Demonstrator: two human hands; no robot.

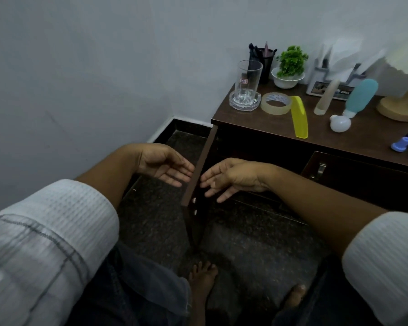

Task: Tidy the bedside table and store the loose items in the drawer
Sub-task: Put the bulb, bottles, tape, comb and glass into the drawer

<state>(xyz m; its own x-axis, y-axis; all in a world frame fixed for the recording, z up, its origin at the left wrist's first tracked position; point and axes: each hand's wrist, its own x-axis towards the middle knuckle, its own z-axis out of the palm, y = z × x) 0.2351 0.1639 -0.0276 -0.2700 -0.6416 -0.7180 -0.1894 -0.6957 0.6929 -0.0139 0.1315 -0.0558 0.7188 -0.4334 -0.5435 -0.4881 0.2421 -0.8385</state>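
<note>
The left hand (pixel 165 165) and right hand (pixel 233 177) are open, holding nothing, one each side of the drawer (pixel 199 168) (it looks open). Nothing is stored yet: tape (pixel 276 103), comb (pixel 299 117) and bulb (pixel 340 123) lie on the desk (pixel 250 118) at two o'clock.

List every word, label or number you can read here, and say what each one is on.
"OPEL": on the picture panel at the front of the tissue holder; the rest of that panel is too blurred to read.
Red-bordered sticker on the glass: too blurred to read.
Blue print inside the tape roll: too small to read.
No other text is visible.
</note>
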